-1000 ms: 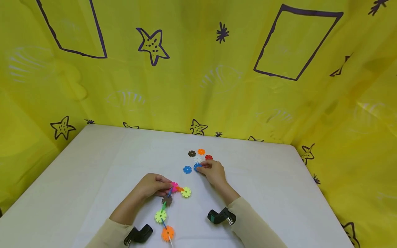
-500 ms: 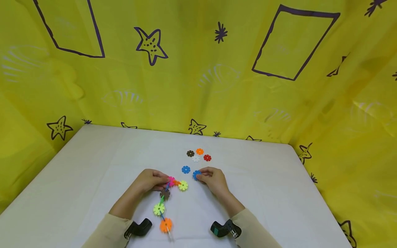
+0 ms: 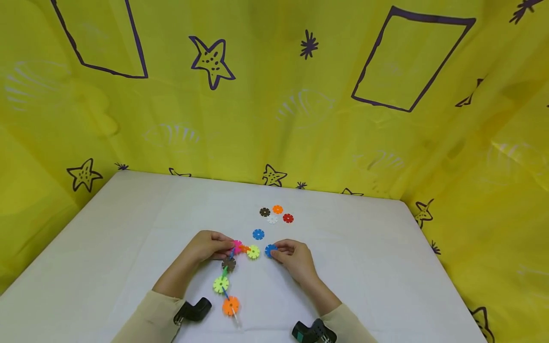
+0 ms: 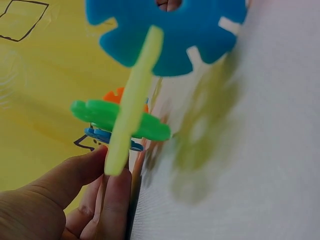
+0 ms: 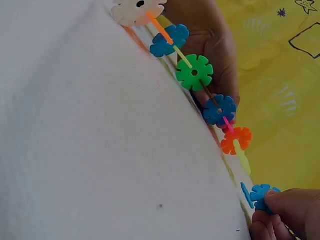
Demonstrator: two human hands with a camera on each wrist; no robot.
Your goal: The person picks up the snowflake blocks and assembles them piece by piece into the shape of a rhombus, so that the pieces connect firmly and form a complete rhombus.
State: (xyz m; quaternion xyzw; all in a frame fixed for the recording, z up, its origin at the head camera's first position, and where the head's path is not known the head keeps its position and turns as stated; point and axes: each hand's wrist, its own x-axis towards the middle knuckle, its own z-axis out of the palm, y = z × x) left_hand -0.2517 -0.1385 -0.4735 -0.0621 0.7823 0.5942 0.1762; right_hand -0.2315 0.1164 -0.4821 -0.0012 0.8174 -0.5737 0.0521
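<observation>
In the head view my left hand (image 3: 210, 245) pinches a pink notched disc (image 3: 237, 246) in a chain of interlocking snowflake discs. From it an edge-on orange disc leads to a yellow-green end disc (image 3: 253, 252). The rest of the chain runs toward me through a brown disc (image 3: 228, 264), a second yellow-green disc (image 3: 220, 284) and an orange disc (image 3: 230, 306) to a white one edge-on. My right hand (image 3: 296, 257) pinches a loose blue disc (image 3: 270, 250) between thumb and fingers. A small gap separates it from the yellow-green end disc, seen also in the right wrist view (image 5: 242, 157).
Beyond the hands, loose discs lie on the white table (image 3: 351, 267): a blue one (image 3: 258, 234), a white one (image 3: 272, 219), a brown one (image 3: 264, 212), an orange one (image 3: 278, 209) and a red one (image 3: 288, 218). A yellow curtain (image 3: 257, 119) stands behind the table.
My right hand has drawn the blue disc away from the loose discs, toward me, level with the chain's end. My left hand has shifted the chain slightly farther from me.
</observation>
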